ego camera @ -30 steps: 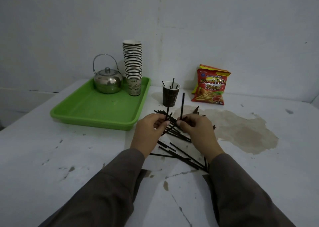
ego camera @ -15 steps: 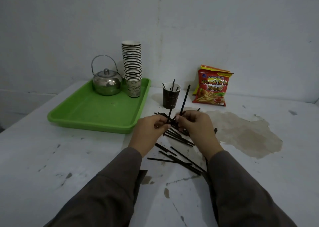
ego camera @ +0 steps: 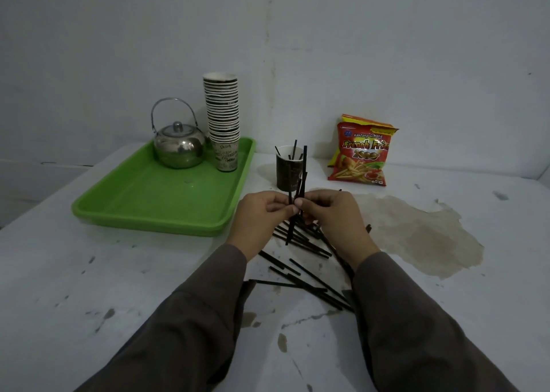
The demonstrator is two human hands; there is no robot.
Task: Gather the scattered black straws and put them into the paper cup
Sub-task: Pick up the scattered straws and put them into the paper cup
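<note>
A dark paper cup (ego camera: 285,175) stands upright on the white table with a few black straws sticking out of it. Just in front of the cup, my left hand (ego camera: 258,216) and my right hand (ego camera: 331,215) meet and together pinch a small bunch of black straws (ego camera: 303,171) held nearly upright. Several more black straws (ego camera: 308,278) lie scattered flat on the table under and behind my hands, some hidden by my right sleeve.
A green tray (ego camera: 143,201) at the left holds a steel kettle (ego camera: 179,147) and a tall stack of paper cups (ego camera: 223,117). A red snack bag (ego camera: 361,153) leans on the wall at the right. A brown stain (ego camera: 422,236) marks the table.
Both hands have risen off the table and the straws in them have swung from slanted to nearly upright. The camera has tilted slightly.
</note>
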